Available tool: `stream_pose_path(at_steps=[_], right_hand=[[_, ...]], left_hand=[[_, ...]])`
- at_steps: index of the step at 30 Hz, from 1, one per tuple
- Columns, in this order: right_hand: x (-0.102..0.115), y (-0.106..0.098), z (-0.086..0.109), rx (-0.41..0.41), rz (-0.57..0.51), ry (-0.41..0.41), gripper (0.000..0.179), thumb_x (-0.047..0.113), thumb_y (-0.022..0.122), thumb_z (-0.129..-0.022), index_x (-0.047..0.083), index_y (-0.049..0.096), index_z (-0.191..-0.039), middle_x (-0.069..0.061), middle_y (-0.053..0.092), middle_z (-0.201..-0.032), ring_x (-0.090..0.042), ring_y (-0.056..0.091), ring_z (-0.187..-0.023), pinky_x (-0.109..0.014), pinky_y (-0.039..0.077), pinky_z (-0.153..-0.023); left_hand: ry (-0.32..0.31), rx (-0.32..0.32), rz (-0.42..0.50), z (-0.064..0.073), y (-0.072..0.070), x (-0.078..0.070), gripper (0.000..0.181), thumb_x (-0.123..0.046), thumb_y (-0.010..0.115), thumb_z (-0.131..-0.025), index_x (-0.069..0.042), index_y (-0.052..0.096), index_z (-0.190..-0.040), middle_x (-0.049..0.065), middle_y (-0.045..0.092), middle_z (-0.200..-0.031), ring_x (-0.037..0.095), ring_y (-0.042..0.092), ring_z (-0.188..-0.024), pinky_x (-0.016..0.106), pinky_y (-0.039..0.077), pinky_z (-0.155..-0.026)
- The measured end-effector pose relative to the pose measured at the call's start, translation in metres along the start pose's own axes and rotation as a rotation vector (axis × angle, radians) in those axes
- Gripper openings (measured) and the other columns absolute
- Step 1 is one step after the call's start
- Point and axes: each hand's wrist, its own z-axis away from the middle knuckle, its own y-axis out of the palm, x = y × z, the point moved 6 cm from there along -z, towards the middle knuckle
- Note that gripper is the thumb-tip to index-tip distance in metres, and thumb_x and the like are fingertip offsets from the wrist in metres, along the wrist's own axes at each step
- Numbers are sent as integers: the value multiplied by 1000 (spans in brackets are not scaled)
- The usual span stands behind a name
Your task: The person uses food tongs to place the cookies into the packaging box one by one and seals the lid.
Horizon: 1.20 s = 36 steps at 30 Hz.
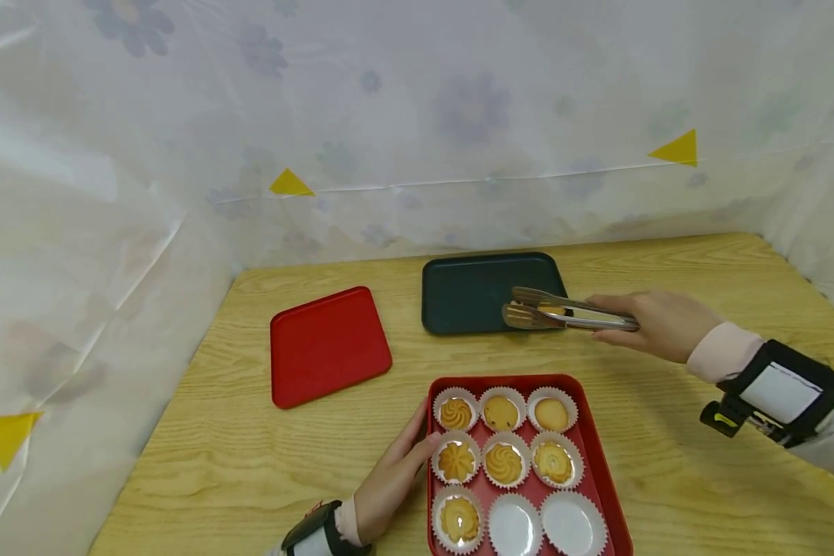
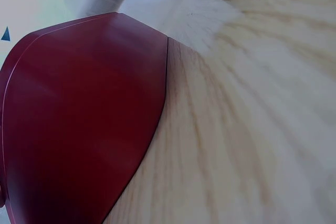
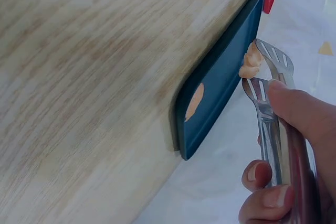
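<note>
My right hand (image 1: 667,320) grips metal serving tongs (image 1: 601,323) over the dark green tray (image 1: 472,293). Between the slotted tong tips is a piped cookie (image 3: 252,62), seen in the right wrist view. A second, smooth cookie (image 3: 194,102) lies on the green tray, partly covered by the tongs in the head view. My left hand (image 1: 392,483) holds the left side of a red box (image 1: 601,455), thumb over the rim and fingers along the outer wall. White paper cups fill the box; several hold cookies (image 1: 503,463), and two in the front row (image 1: 514,525) are bare.
A flat red tray (image 1: 330,347) lies on the wooden table (image 1: 250,479), left of the green tray. Patterned plastic sheeting (image 1: 417,116) with yellow triangles rises behind the table and at its sides.
</note>
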Motion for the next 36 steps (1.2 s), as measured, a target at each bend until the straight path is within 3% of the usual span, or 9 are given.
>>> stream_pose_path(at_steps=[9,13,21,33,36], right_hand=[[18,-13,22,-38,49,-69,56,38,78,-79,10,66,-125,9,57,-69,-5,41,-56,-24,34,-49],[26,-16,29,-72,58,-121,55,37,80,-77,10,67,-124,11,58,-72,-1,40,-56,-22,35,-49],[38,-20,41,-51,34,-116,55,41,79,-77,14,67,-124,17,51,-69,4,38,-55,-18,36,-48],[58,-21,63,-77,39,-200,53,48,75,-78,19,68,-122,12,67,-87,11,38,-54,-17,37,-46],[65,-21,70,-90,43,-238,54,50,75,-79,19,68,-122,14,64,-83,12,35,-51,-16,35,-44]], left_hand=[[-4,10,1,0,-1,0,66,-37,46,-102,-18,13,-157,12,11,-163,33,9,-148,56,15,-117],[-1,9,-1,0,-1,0,66,-37,46,-102,-18,13,-157,12,11,-162,32,9,-148,55,15,-117],[-12,10,-1,1,-2,1,66,-38,46,-102,-19,13,-157,12,10,-163,33,11,-147,55,18,-117],[-26,0,-9,2,-3,2,67,-39,46,-102,-19,14,-157,13,11,-162,34,13,-147,55,19,-116],[-23,2,-7,2,-3,1,67,-39,46,-102,-18,13,-157,13,11,-162,34,12,-147,55,18,-117]])
